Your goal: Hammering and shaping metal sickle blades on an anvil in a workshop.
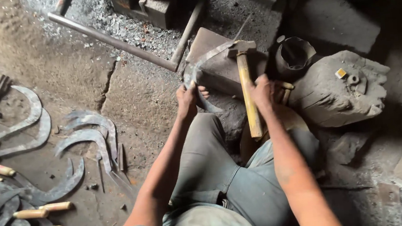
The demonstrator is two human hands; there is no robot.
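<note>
Fingers of the left hand (186, 99) are clamped on a curved grey steel sickle blade (204, 61) laid across the dark iron anvil block (224, 69); stiff, sharp-edged, best gripped at its tang. Right hand (263, 92) is wrapped around the yellow wooden-handled hammer (247, 89), head-heavy, resting on that anvil.

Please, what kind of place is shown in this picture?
Probably a small blacksmith's workshop with an earthen floor. The right hand grips a yellow wooden-handled hammer over a dark iron anvil block, and curved grey sickle blades lie on the ground.
</note>
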